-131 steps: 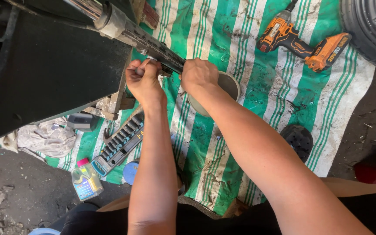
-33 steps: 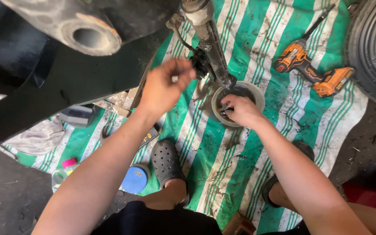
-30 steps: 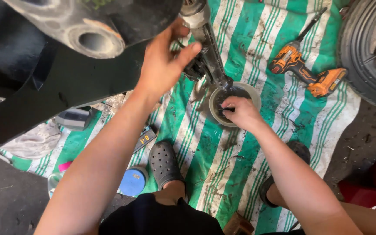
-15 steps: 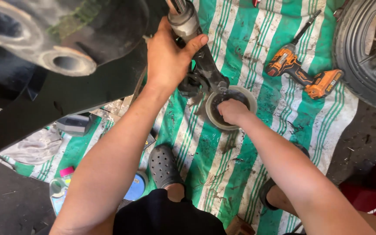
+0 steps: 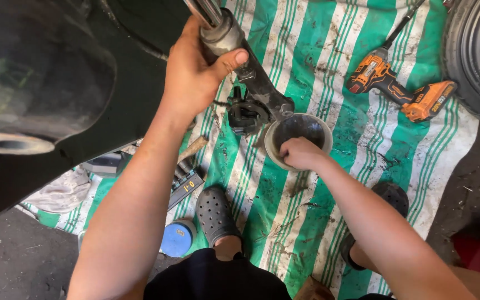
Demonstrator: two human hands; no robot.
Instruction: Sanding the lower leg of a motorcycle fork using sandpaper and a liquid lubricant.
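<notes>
Strut (image 5: 234,53) hangs slanting above the striped tarp (image 5: 306,222), its upper tube wrapped by the left hand (image 5: 195,72), fingers closed round it and thumb pressed across the metal collar. Right hand (image 5: 301,153) rests curled on the near rim of the bowl (image 5: 298,139), just beside the strut's lower bracket; whether it pinches anything I cannot tell. A steady grip high on the tube would keep the bracket from swinging into the bowl. Right of the strut lies an orange drill (image 5: 401,89), with a tyre (image 5: 476,55) beyond; left of it a dark car body (image 5: 56,83) crowds close, so the freer room is toward the drill.
</notes>
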